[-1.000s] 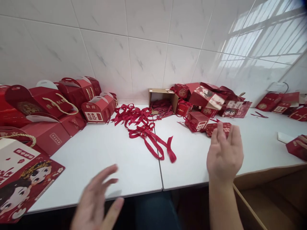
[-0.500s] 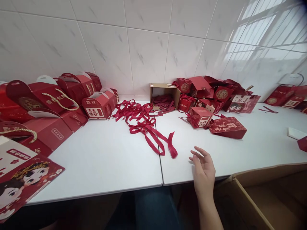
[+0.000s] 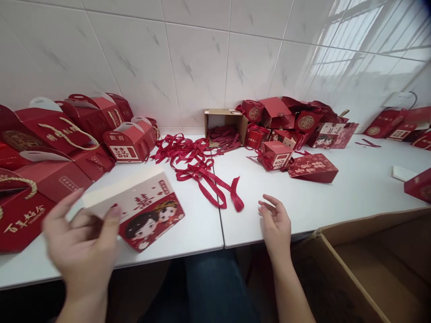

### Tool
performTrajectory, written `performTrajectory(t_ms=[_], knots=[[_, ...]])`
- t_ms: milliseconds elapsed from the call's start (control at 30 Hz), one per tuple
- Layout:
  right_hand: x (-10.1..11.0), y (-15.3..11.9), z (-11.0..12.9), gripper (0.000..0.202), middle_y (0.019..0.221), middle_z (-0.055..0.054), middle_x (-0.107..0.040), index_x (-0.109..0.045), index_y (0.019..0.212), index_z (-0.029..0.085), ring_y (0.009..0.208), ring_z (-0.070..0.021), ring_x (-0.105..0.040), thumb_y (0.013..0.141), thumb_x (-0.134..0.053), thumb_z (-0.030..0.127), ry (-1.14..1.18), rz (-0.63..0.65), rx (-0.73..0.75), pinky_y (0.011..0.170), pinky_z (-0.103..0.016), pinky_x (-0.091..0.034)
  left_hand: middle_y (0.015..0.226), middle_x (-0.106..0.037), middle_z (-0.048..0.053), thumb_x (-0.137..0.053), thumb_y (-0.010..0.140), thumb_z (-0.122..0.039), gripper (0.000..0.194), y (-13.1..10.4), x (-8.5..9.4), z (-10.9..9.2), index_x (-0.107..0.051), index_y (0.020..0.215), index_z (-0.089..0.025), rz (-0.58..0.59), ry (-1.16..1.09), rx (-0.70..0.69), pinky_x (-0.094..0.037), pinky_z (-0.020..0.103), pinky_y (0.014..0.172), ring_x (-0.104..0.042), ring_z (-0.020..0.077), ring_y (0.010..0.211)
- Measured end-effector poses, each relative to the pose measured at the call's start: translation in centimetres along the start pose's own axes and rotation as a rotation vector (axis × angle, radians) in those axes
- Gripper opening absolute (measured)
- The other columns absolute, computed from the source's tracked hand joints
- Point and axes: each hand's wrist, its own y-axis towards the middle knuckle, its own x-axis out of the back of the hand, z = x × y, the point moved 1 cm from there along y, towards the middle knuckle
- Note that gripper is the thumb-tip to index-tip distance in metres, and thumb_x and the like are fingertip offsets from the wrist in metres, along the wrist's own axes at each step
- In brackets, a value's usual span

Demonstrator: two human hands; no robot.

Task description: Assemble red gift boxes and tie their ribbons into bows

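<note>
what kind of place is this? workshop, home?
Likely a small packing workroom for wedding gift boxes: white tables against a tiled wall, piles of red gift boxes, loose red ribbons, and the left hand holding a flat box.

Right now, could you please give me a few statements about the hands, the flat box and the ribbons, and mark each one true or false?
1. The left hand holds a flat box printed with a cartoon couple. True.
2. The right hand grips a ribbon. False: it is open and holds nothing, near the table edge.
3. A tangle of red ribbons lies on the table between the two hands. True.
4. The small brown carton by the wall stands upright and closed. False: it lies on its side, open, with ribbons in it.
5. The big cardboard box at lower right is full of red bags. False: its visible inside is bare.
</note>
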Motion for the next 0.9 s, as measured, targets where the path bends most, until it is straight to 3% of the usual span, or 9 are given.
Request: performTrajectory(t_ms=[133,333,433,600,733,833,900], knots=[[0.0,0.0,-0.1,0.034,0.112,-0.013,-0.06,-0.057,0.109,0.017,0.102,-0.0231,-0.058,0.081,-0.056,0.035,-0.044,0.02,0.02,0.089,-0.042,-0.048,0.086,-0.064,-0.002,-0.072,0.079,-0.028,0.068,-1.3,-4.2,-1.4,-0.039,0.136,-0.011,0.037,-0.068,0.037,-0.051,0.025,0.079,-0.061,0.0104,0.076],[-0.3,0.0,-0.3,0.03,0.115,-0.013,-0.062,-0.057,0.108,0.017,0.103,-0.023,-0.06,0.082,-0.054,0.032,-0.127,0.058,0.064,0.089,-0.041,-0.049,0.11,-0.064,0.008,-0.065,0.084,-0.035,0.065,-2.1,-5.8,-1.5,-0.038,0.137,-0.008,0.086,-0.072,0.092,-0.05,0.035,0.091,-0.062,0.0206,0.1],[-0.4,-0.3,-0.5,0.034,0.108,-0.013,-0.067,-0.059,0.11,0.016,0.101,-0.0239,-0.063,0.081,-0.056,0.032,-0.196,0.075,0.075,0.09,-0.043,-0.049,0.114,-0.064,0.009,-0.064,0.082,-0.041,0.068,-1.8,-5.6,-0.1,-0.036,0.138,-0.015,0.206,-0.084,0.101,-0.051,0.035,0.093,-0.061,0.0238,0.107],[-0.3,1.0,-0.4,0.031,0.109,-0.011,-0.069,-0.068,0.101,0.018,0.102,-0.0256,-0.064,0.08,-0.054,0.037,-0.366,0.156,0.099,0.088,-0.042,-0.051,0.113,-0.063,0.011,-0.079,0.062,-0.043,0.07,-1.7,-4.3,1.8,-0.049,0.121,-0.021,0.466,0.173,0.158,-0.054,0.044,0.086,-0.062,0.0329,0.104],[-1.9,5.6,-0.1,0.026,0.097,-0.01,-0.071,-0.072,0.091,0.019,0.088,-0.0247,-0.067,0.079,-0.054,0.032,-0.563,0.263,0.151,0.076,-0.037,-0.053,0.128,-0.054,0.01,-0.075,0.065,-0.044,0.077,-1.7,-2.9,2.3,-0.041,0.132,-0.026,0.431,0.139,0.057,-0.044,0.05,0.098,-0.053,0.0337,0.116],[-4.9,10.1,-0.1,0.022,0.087,-0.009,-0.071,-0.073,0.088,0.019,0.077,-0.0234,-0.066,0.076,-0.054,0.021,-0.648,0.279,0.179,0.074,-0.036,-0.051,0.134,-0.048,0.01,-0.076,0.065,-0.041,0.084,-1.2,-2.0,3.6,-0.034,0.138,-0.031,0.391,0.05,0.016,-0.042,0.05,0.101,-0.049,0.0326,0.12],[-7.3,12.7,-0.3,0.025,0.091,-0.01,-0.069,-0.073,0.09,0.017,0.079,-0.0228,-0.065,0.077,-0.052,0.015,-0.706,0.283,0.219,0.077,-0.036,-0.049,0.13,-0.052,0.009,-0.074,0.068,-0.043,0.08,-0.9,-1.4,4.7,-0.035,0.137,-0.031,0.385,-0.027,0.063,-0.047,0.046,0.096,-0.052,0.0311,0.116]])
